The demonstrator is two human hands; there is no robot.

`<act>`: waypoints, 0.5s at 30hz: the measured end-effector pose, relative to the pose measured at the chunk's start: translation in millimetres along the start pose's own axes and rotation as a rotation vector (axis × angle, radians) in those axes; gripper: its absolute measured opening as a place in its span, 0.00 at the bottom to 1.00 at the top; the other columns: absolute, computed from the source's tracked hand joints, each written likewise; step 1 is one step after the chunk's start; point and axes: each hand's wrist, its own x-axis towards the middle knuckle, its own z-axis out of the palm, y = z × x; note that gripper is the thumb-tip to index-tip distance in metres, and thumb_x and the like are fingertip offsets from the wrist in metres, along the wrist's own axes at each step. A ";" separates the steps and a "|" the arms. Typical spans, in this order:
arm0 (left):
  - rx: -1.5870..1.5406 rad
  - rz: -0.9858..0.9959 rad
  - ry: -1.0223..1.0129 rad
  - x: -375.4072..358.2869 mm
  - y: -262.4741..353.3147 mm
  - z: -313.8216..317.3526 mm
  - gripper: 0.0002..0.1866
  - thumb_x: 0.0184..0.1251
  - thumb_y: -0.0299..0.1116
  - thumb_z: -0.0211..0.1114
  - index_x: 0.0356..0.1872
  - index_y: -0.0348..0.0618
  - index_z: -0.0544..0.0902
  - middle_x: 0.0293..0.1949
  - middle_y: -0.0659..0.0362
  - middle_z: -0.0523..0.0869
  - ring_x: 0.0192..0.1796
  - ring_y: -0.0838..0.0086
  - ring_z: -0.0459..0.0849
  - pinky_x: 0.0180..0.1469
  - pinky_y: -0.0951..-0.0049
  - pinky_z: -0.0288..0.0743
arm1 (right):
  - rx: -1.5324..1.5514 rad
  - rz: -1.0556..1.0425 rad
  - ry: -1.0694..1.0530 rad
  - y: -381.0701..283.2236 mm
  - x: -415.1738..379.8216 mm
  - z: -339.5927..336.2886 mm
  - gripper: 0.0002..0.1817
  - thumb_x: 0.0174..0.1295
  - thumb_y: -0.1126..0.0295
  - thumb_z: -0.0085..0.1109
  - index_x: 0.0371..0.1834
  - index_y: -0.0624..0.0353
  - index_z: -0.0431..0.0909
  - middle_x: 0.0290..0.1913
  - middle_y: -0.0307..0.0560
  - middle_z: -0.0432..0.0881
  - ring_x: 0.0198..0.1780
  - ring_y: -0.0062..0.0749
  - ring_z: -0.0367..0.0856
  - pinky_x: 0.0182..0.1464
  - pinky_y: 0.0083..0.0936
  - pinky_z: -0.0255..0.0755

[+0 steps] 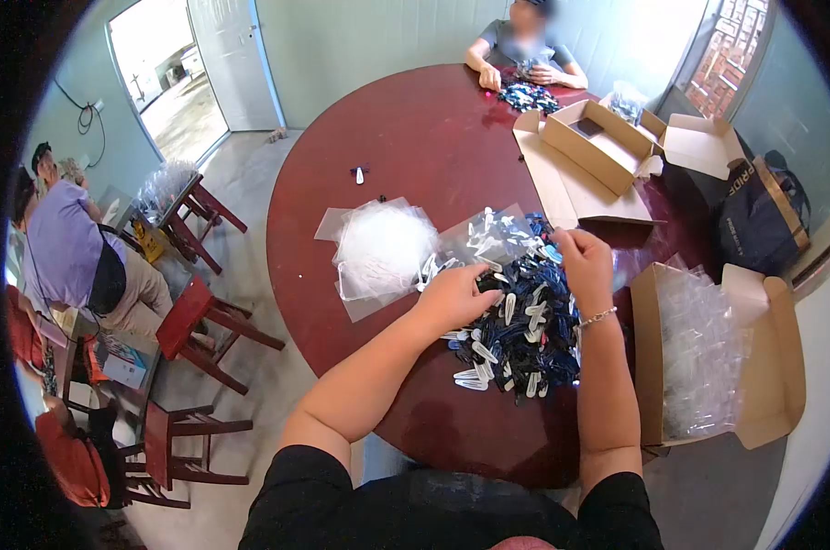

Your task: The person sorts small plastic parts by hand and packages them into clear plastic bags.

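A big pile of snap hair clips (531,316), dark blue, black and white, lies on the round red table in front of me. My left hand (453,295) rests at the pile's left side, thumb and forefinger apart with dark clips between them. At the pile's upper right, my right hand (584,259) has its fingertips pinched together; what they hold, if anything, is too small to make out. Beyond my hands lies a clear plastic bag (516,241) with white clips on or in it. Left of it is a stack of clear plastic bags (385,246).
One white clip (359,175) lies apart on the table (342,128). An open carton (650,357) of clear packets stands at right, with cardboard boxes (608,137) behind. Across the table a person (525,55) handles another clip pile. Stools (195,316) and other people are at left.
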 end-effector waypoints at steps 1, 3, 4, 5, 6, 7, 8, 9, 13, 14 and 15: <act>-0.004 0.009 0.006 0.5 -1.4 0.6 0.31 0.58 0.44 0.70 0.60 0.36 0.78 0.22 0.55 0.83 0.25 0.66 0.82 0.32 0.66 0.74 | 0.023 0.086 -0.010 -10.4 -2.7 -6.0 0.13 0.66 0.64 0.62 0.34 0.66 0.85 0.24 0.31 0.78 0.25 0.13 0.70 0.27 0.17 0.63; -0.007 0.006 0.020 0.5 -3.1 2.1 0.31 0.58 0.44 0.70 0.60 0.35 0.78 0.22 0.56 0.83 0.25 0.67 0.82 0.32 0.67 0.74 | 0.017 0.048 -0.020 0.3 -1.1 -4.3 0.13 0.64 0.64 0.63 0.35 0.65 0.86 0.28 0.39 0.82 0.28 0.19 0.75 0.32 0.20 0.68; -0.009 -0.004 0.016 0.6 -3.9 3.5 0.31 0.58 0.44 0.70 0.60 0.35 0.78 0.22 0.56 0.83 0.25 0.67 0.82 0.32 0.67 0.74 | 0.011 0.005 -0.024 4.5 -0.3 -3.2 0.13 0.62 0.63 0.65 0.37 0.64 0.86 0.32 0.48 0.86 0.31 0.26 0.80 0.36 0.23 0.73; 0.001 -0.004 0.030 1.1 -4.7 4.8 0.30 0.57 0.43 0.69 0.58 0.35 0.79 0.23 0.55 0.84 0.27 0.64 0.83 0.33 0.64 0.75 | -0.106 -0.021 -0.107 7.5 1.4 -3.7 0.17 0.61 0.62 0.66 0.47 0.64 0.84 0.38 0.51 0.87 0.35 0.30 0.83 0.40 0.25 0.76; 0.012 -0.003 0.045 0.8 -5.1 6.3 0.29 0.57 0.43 0.68 0.57 0.36 0.80 0.24 0.54 0.86 0.29 0.61 0.85 0.35 0.62 0.76 | -0.106 -0.015 -0.111 9.4 2.8 -0.3 0.17 0.61 0.62 0.66 0.47 0.64 0.84 0.38 0.51 0.87 0.35 0.30 0.83 0.40 0.25 0.76; -0.009 0.001 0.057 -0.6 -3.6 6.6 0.27 0.57 0.43 0.68 0.55 0.37 0.81 0.24 0.54 0.85 0.28 0.60 0.84 0.35 0.62 0.76 | -0.181 -0.047 -0.154 11.3 4.4 5.4 0.20 0.61 0.62 0.66 0.50 0.64 0.82 0.40 0.52 0.87 0.37 0.34 0.85 0.42 0.27 0.77; -0.009 -0.002 0.056 -0.8 -3.4 7.2 0.27 0.57 0.43 0.68 0.55 0.37 0.81 0.24 0.54 0.85 0.28 0.60 0.84 0.35 0.62 0.76 | -0.255 -0.082 -0.196 12.7 6.3 11.0 0.22 0.61 0.61 0.67 0.54 0.64 0.80 0.42 0.54 0.87 0.39 0.37 0.86 0.43 0.30 0.78; -0.001 0.022 0.076 -0.4 -3.1 7.1 0.26 0.57 0.42 0.68 0.54 0.37 0.81 0.22 0.55 0.85 0.27 0.59 0.84 0.34 0.62 0.76 | -0.315 -0.105 -0.194 12.7 8.5 16.4 0.21 0.59 0.64 0.68 0.52 0.66 0.80 0.35 0.51 0.87 0.35 0.33 0.84 0.42 0.26 0.77; 0.026 0.021 0.139 -2.4 10.4 -1.5 0.20 0.58 0.39 0.69 0.48 0.38 0.84 0.27 0.55 0.86 0.33 0.60 0.85 0.37 0.61 0.77 | -0.276 -0.083 -0.262 11.3 22.9 29.6 0.20 0.59 0.67 0.67 0.52 0.67 0.80 0.35 0.50 0.86 0.34 0.32 0.84 0.41 0.25 0.77; 0.027 0.017 0.142 -0.6 5.4 0.9 0.20 0.58 0.39 0.69 0.48 0.38 0.84 0.27 0.55 0.86 0.33 0.60 0.85 0.37 0.61 0.77 | -0.245 -0.092 -0.291 19.1 26.3 32.9 0.20 0.58 0.68 0.67 0.52 0.66 0.80 0.36 0.53 0.87 0.36 0.38 0.85 0.42 0.29 0.78; 0.116 0.171 0.283 1.6 -0.5 3.8 0.20 0.59 0.40 0.69 0.49 0.38 0.83 0.35 0.53 0.86 0.38 0.60 0.85 0.42 0.62 0.77 | -0.215 -0.101 -0.322 19.9 27.5 35.2 0.20 0.57 0.68 0.66 0.52 0.64 0.80 0.36 0.56 0.87 0.38 0.44 0.86 0.44 0.33 0.78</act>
